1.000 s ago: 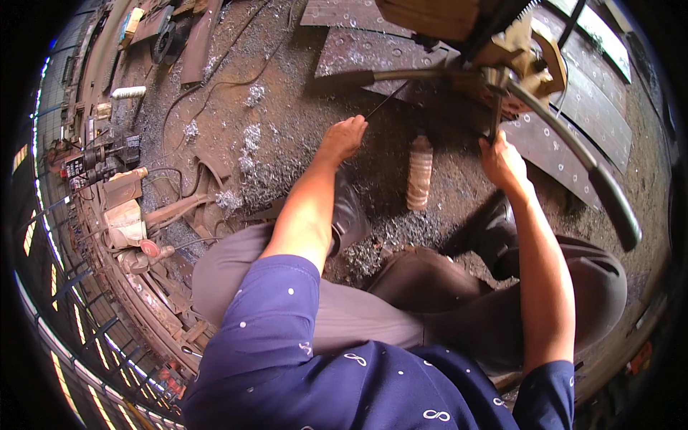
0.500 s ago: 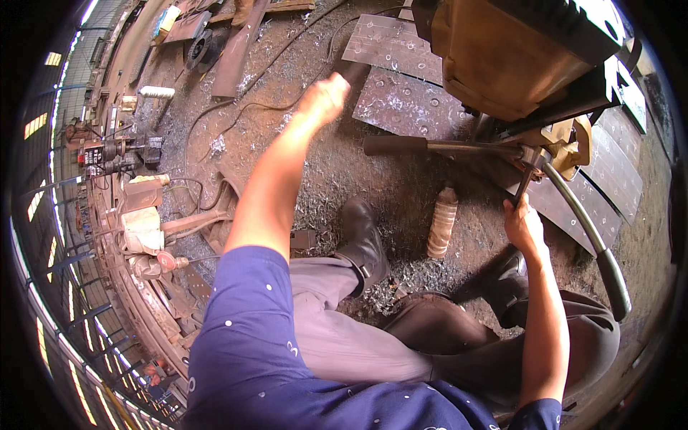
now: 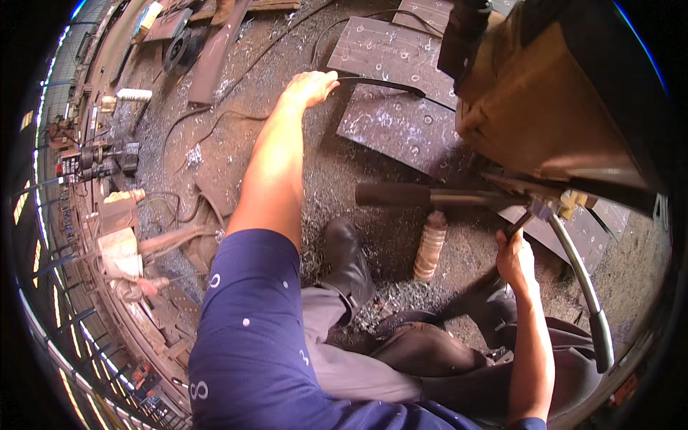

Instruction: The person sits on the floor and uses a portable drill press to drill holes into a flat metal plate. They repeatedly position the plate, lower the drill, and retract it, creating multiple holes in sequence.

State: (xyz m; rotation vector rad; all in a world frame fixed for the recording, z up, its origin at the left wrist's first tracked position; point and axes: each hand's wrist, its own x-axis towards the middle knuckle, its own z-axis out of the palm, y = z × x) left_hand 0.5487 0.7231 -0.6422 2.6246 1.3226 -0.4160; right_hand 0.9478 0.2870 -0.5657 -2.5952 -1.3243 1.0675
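Note:
My left hand (image 3: 312, 89) is stretched out over the floor at the edge of the drilled steel plates, its fingers closed. A dark, thin, curved strip (image 3: 380, 84) runs from its fingertips across the plates; its kind is unclear. My right hand (image 3: 514, 261) is wrapped round a short spoke of the feed lever on a drilling machine (image 3: 541, 122) with a brown-yellow housing. Two longer lever arms, one with a black grip (image 3: 393, 194) and one with a grey grip (image 3: 602, 342), spread from the same hub. The drill's lower end is hidden.
A wrapped plastic bottle (image 3: 431, 247) stands by my boots (image 3: 347, 261) among metal shavings. A cable (image 3: 269, 54) winds over the floor. At the left are a steel bar (image 3: 218, 61), a dark wheel (image 3: 179, 51) and several tools along a rail.
My left hand has shifted slightly left and up, and the dark strip now shows at its fingers. The machine and lever sit lower in view; my right hand stays on its spoke.

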